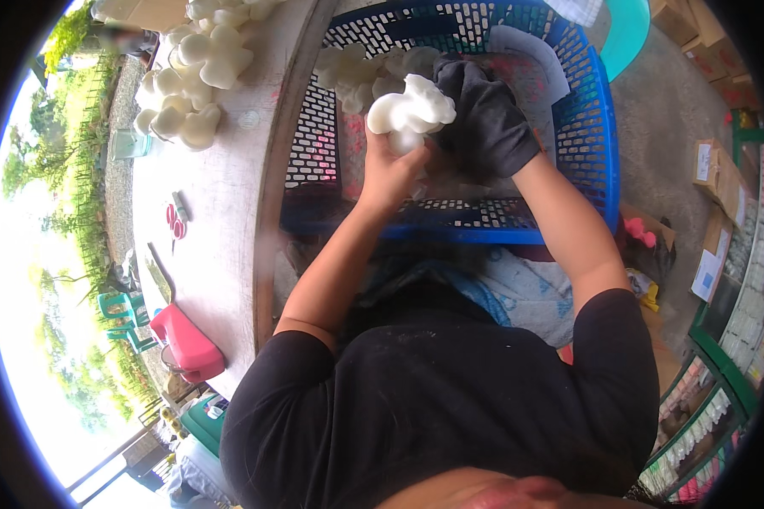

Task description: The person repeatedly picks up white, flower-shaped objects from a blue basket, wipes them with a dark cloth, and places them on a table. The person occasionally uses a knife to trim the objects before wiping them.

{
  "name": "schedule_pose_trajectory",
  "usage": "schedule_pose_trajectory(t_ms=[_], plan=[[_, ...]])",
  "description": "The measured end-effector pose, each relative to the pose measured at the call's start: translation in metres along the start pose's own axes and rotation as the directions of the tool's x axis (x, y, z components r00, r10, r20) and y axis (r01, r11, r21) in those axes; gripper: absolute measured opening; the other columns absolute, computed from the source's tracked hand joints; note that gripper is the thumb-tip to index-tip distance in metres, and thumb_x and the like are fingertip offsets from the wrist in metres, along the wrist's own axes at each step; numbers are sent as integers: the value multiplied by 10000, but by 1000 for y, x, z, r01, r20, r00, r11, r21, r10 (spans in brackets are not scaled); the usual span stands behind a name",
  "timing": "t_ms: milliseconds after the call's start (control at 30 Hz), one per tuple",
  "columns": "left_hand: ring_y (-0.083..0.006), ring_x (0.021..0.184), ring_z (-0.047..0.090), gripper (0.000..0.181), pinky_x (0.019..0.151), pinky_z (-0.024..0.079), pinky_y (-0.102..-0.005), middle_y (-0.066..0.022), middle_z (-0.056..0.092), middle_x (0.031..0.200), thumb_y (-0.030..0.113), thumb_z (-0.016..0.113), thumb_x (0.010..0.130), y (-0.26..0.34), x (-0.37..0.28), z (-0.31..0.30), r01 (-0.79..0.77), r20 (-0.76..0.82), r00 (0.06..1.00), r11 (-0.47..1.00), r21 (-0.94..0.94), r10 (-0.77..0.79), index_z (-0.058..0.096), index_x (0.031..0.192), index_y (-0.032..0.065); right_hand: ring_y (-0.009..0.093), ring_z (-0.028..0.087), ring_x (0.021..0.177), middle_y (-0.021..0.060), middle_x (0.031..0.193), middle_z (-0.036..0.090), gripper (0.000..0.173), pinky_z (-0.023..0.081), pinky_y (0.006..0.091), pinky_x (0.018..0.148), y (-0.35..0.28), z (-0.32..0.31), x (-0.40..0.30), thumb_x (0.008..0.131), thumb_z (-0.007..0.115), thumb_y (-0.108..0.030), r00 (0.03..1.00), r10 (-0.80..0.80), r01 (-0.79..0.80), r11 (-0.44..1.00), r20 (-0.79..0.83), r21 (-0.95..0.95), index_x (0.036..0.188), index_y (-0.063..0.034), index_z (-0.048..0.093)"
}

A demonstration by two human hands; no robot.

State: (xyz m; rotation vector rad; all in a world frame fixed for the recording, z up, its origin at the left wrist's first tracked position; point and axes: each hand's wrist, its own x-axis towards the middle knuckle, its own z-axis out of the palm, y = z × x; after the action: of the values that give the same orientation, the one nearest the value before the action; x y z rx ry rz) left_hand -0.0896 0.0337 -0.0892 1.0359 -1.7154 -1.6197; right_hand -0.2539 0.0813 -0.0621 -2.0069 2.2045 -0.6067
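My left hand (391,168) is bare and grips a white, rounded moulded figure (410,108), its material unclear, over a blue plastic basket (611,159). Close against the figure's right side is my right hand (487,121), in a dark grey fabric glove. Its fingertips are hidden, so whether it grips or only touches the figure does not show. More white moulded figures (350,70) lie in the far left part of the basket. A sheet of paper (538,57) lines its far right corner.
A wooden table (229,210) on the left bears a pile of white figures (191,83), red-handled scissors (176,223), a knife (159,270) and a pink case (188,343). Cardboard boxes (716,172) and a green metal rack (719,375) stand to the right.
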Motion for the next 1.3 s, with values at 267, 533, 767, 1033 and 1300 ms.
schedule_pose_trajectory(t_ms=[267, 533, 767, 1033, 1300], plan=[[-377, 935, 549, 546, 777, 481, -425, -191, 499, 1059, 34, 633, 642, 4, 1, -3, -184, -30, 964, 750, 635, 263, 472, 1161, 89, 319, 514, 1033, 126, 1058, 542, 439, 420, 389, 875, 16, 10, -2, 662, 652, -106, 935, -299, 328, 933, -191, 145, 1086, -78, 540], [-398, 850, 561, 499, 682, 488, -455, -185, 477, 1009, 22, 640, 677, 15, -7, 11, -240, 30, 942, 607, 758, 335, 486, 1145, 101, 342, 539, 1027, 181, 1071, 555, 361, 430, 386, 875, 32, 48, -2, 723, 614, -65, 947, -181, 287, 843, -264, 454, 1076, -48, 539], [-318, 847, 577, 518, 677, 502, -387, -159, 509, 1036, -4, 626, 679, -20, 1, 7, -333, 44, 928, 770, 545, 370, 463, 1165, 68, 350, 571, 955, 159, 996, 595, 361, 455, 406, 819, 35, 39, 2, 722, 636, -59, 981, -109, 172, 874, -161, 455, 1070, -74, 542], [-177, 862, 561, 728, 673, 502, -304, -100, 529, 1080, -23, 575, 652, -1, 0, 2, 308, 249, 937, 918, -250, -246, 297, 1315, 88, 280, 614, 895, 130, 946, 624, 391, 493, 341, 813, 37, 17, -3, 694, 719, -201, 967, 17, 148, 769, -253, 621, 1036, -73, 579], [-187, 834, 560, 715, 668, 499, -310, -89, 525, 1083, 21, 535, 637, -16, -3, -14, 569, 493, 819, 515, -641, -293, 332, 1320, 91, 301, 609, 830, 130, 906, 624, 220, 493, 386, 752, 32, 4, 4, 771, 640, -205, 954, -47, 182, 876, -296, 447, 953, -85, 609]])
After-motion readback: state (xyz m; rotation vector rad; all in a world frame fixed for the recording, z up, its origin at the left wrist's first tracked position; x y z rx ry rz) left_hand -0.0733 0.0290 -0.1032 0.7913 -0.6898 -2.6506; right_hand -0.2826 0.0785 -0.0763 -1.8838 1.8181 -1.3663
